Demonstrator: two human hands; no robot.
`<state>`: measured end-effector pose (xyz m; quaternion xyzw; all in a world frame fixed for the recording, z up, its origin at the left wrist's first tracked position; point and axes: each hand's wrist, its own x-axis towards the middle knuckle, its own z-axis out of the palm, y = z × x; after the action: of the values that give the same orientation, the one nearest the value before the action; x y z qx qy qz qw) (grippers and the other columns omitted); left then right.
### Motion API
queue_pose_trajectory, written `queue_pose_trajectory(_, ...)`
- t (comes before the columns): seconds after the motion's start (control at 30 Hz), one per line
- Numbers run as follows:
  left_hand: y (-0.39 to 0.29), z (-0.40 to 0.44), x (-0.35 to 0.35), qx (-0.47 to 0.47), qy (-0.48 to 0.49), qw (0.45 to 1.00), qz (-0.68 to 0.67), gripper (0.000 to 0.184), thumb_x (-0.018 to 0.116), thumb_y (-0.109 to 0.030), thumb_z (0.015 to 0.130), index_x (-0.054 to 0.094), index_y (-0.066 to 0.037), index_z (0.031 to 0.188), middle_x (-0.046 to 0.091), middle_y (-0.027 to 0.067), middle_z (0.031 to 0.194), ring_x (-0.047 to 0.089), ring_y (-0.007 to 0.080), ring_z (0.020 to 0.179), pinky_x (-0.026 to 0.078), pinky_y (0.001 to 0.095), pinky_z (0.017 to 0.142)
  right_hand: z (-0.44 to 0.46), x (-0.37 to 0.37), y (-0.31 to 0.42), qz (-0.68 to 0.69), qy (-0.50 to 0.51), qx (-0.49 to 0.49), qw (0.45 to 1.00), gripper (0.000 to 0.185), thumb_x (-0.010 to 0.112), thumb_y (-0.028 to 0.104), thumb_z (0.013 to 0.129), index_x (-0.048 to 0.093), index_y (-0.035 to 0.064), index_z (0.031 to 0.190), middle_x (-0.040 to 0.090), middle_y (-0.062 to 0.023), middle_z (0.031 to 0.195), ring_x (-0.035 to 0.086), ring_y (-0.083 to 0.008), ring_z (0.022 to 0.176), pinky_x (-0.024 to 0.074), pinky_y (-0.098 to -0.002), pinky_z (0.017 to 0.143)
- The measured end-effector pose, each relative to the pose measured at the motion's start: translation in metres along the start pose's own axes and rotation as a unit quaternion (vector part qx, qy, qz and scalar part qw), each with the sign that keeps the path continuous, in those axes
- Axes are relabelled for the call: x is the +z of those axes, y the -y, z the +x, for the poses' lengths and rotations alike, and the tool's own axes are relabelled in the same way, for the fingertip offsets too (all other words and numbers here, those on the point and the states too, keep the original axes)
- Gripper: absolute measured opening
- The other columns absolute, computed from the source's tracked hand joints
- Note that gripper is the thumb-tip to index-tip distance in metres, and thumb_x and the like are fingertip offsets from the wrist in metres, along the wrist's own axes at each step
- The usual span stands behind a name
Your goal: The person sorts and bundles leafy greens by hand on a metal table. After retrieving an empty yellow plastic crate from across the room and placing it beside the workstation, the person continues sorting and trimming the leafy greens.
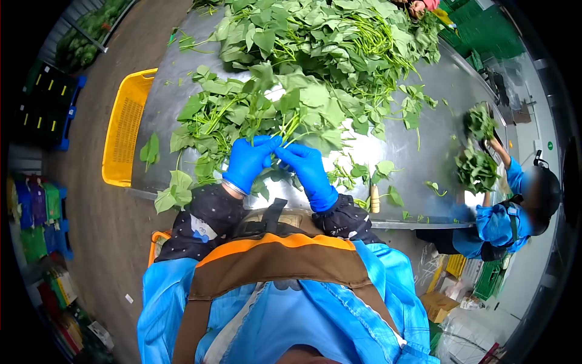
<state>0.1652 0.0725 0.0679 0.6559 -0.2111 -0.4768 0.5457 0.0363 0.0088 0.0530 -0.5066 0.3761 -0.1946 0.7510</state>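
Observation:
My left hand [245, 165] and my right hand [309, 175], both in blue gloves, meet over the near side of the metal table [406, 164]. Their fingers are pinched closed at the base of a small bunch of leafy green stems [292, 124], whose broad leaves fan out away from me. Loose leafy greens [212, 115] lie to the left of and beneath the hands. A tool with a pale wooden handle [374, 199] rests to the right of my right hand; its other end is hidden by leaves.
A big heap of leafy greens [315, 36] covers the far side. A yellow crate [124, 127] stands at the table's left edge. To the right, a co-worker in a blue jacket [500, 227] holds bunched greens [476, 167]. Another person's hand [417, 8] shows at the far end.

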Motion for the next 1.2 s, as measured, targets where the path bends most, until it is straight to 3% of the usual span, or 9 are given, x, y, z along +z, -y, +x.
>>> queue_pose_trajectory(0.2, 0.007, -0.002, 0.007, 0.076, -0.096, 0.992, 0.029, 0.022, 0.061, -0.024, 0.080, 0.066, -0.003, 0.077, 0.051, -0.0012, 0.053, 0.039, 0.0046, 0.041, 0.028, 0.0194, 0.041, 0.005, -0.001, -0.011, 0.067, -0.086, -0.002, 0.994, 0.019, 0.061, 0.022, 0.078, 0.063, 0.0038, 0.082, 0.053, -0.0003, 0.061, 0.048, -0.0068, 0.054, 0.0360, -0.0198, 0.047)
queue_pose_trajectory(0.33, 0.013, -0.013, -0.006, -0.038, 0.044, 0.997, -0.045, 0.023, 0.055, -0.028, 0.083, 0.064, -0.007, 0.082, 0.037, -0.0047, 0.046, 0.032, 0.0054, 0.038, 0.024, 0.0204, 0.037, 0.025, -0.037, -0.015, 0.182, -0.175, -0.012, 0.967, 0.021, 0.056, 0.025, 0.082, 0.061, 0.0048, 0.087, 0.053, -0.0003, 0.069, 0.048, -0.0076, 0.056, 0.0369, -0.0192, 0.050)
queue_pose_trajectory(0.43, 0.043, 0.002, -0.053, 0.070, 0.006, 0.979, 0.190, 0.024, 0.053, -0.028, 0.085, 0.061, -0.007, 0.091, 0.039, -0.0049, 0.046, 0.032, 0.0051, 0.038, 0.023, 0.0205, 0.036, 0.021, -0.059, -0.004, 0.155, -0.150, -0.076, 0.973, 0.021, 0.052, 0.026, 0.085, 0.059, 0.0062, 0.090, 0.056, 0.0000, 0.074, 0.049, -0.0062, 0.058, 0.0375, -0.0187, 0.053)
queue_pose_trajectory(0.57, -0.006, -0.007, -0.128, -0.006, -0.121, 0.989, -0.084, 0.035, 0.041, -0.025, 0.091, 0.047, -0.005, 0.119, 0.030, -0.0079, 0.046, 0.025, 0.0058, 0.036, 0.022, 0.0235, 0.035, 0.005, -0.057, 0.009, -0.014, -0.109, -0.105, 0.988, 0.025, 0.049, 0.020, 0.087, 0.056, 0.0005, 0.101, 0.061, -0.0055, 0.082, 0.050, -0.0074, 0.056, 0.0388, -0.0187, 0.052)
queue_pose_trajectory(0.67, -0.029, -0.016, -0.115, 0.041, 0.124, 0.887, -0.443, 0.039, 0.039, -0.022, 0.091, 0.039, -0.005, 0.126, 0.030, -0.0071, 0.051, 0.027, 0.0059, 0.041, 0.026, 0.0225, 0.038, -0.006, -0.040, 0.016, -0.039, -0.075, -0.095, 0.992, 0.024, 0.049, 0.018, 0.087, 0.058, 0.0013, 0.101, 0.062, -0.0048, 0.077, 0.048, -0.0067, 0.052, 0.0375, -0.0178, 0.050)
queue_pose_trajectory(0.77, -0.012, -0.007, -0.047, -0.057, 0.135, 0.905, -0.399, 0.044, 0.042, -0.022, 0.089, 0.035, 0.001, 0.126, 0.058, 0.0087, 0.098, 0.054, 0.0175, 0.085, 0.044, 0.0270, 0.075, -0.012, -0.024, 0.023, -0.034, -0.035, -0.086, 0.995, 0.021, 0.051, 0.015, 0.086, 0.060, 0.0025, 0.100, 0.062, -0.0031, 0.073, 0.046, -0.0047, 0.050, 0.0372, -0.0175, 0.047)
queue_pose_trajectory(0.87, -0.006, -0.010, -0.002, -0.056, 0.249, 0.903, -0.344, 0.049, 0.042, -0.028, 0.090, 0.031, -0.002, 0.130, 0.038, 0.0116, 0.130, 0.041, 0.0206, 0.116, 0.034, 0.0311, 0.097, -0.014, -0.023, 0.019, -0.049, -0.001, -0.087, 0.995, 0.020, 0.055, 0.012, 0.084, 0.060, 0.0031, 0.101, 0.060, -0.0015, 0.071, 0.045, -0.0043, 0.050, 0.0362, -0.0171, 0.045)
queue_pose_trajectory(1.13, 0.007, -0.002, 0.011, -0.004, 0.331, 0.923, -0.196, 0.057, 0.032, -0.039, 0.092, 0.023, -0.003, 0.134, 0.028, 0.0117, 0.137, 0.031, 0.0220, 0.124, 0.029, 0.0333, 0.100, -0.018, -0.024, 0.013, -0.152, 0.090, 0.015, 0.984, 0.022, 0.056, 0.021, 0.084, 0.063, 0.0035, 0.094, 0.057, -0.0004, 0.067, 0.047, -0.0044, 0.054, 0.0371, -0.0187, 0.047)
queue_pose_trajectory(1.2, 0.003, 0.001, 0.011, -0.003, 0.317, 0.915, -0.249, 0.058, 0.030, -0.041, 0.092, 0.023, -0.002, 0.134, 0.028, 0.0125, 0.137, 0.029, 0.0236, 0.126, 0.025, 0.0345, 0.103, -0.018, -0.024, 0.001, -0.180, 0.117, -0.075, 0.974, 0.020, 0.056, 0.021, 0.084, 0.063, 0.0038, 0.091, 0.058, -0.0008, 0.068, 0.048, -0.0046, 0.053, 0.0378, -0.0192, 0.047)
